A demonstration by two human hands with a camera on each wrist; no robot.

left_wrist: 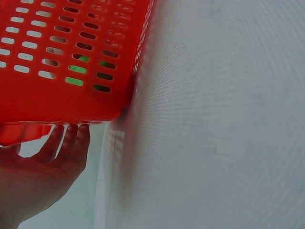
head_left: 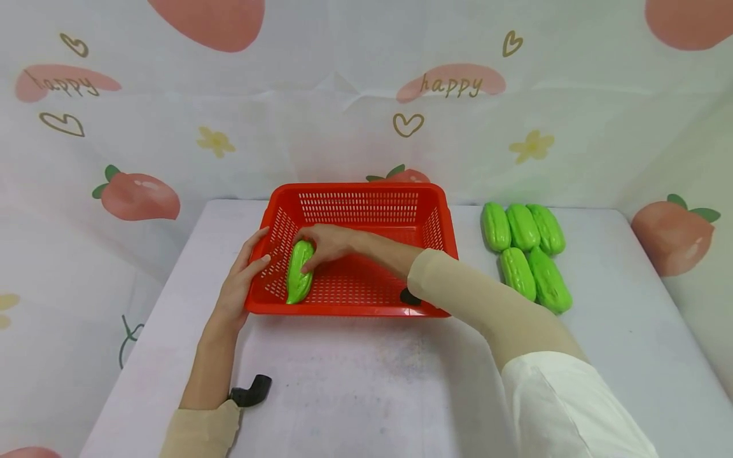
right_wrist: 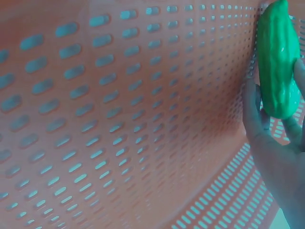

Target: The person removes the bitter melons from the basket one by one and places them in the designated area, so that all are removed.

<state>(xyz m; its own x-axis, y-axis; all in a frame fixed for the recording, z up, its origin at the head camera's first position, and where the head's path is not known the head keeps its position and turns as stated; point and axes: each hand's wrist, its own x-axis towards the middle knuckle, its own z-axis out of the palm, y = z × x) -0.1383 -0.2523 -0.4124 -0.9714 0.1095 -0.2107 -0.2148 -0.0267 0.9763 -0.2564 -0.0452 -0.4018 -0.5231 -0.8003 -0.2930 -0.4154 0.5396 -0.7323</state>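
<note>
A red plastic basket [head_left: 366, 312] with slotted walls stands at the middle of the table. My left hand [head_left: 236, 286] grips its left rim, thumb over the top and fingers outside the wall; those fingers show beneath the rim in the left wrist view. Inside the basket, close to the left wall, my right hand [head_left: 328, 245] holds a glossy, ridged green bitter melon [head_left: 298, 273] by its far end. The right wrist view shows thumb and fingers around the lower part of the bitter melon [right_wrist: 276, 62]. Part of the basket floor is hidden by my right forearm.
Several more bitter melons [head_left: 522, 226] lie in two rows on the table, right of the basket. Black wrist devices [head_left: 252, 391] show at both arms. A printed cloth backdrop [head_left: 321, 95] rises behind the table and at its sides.
</note>
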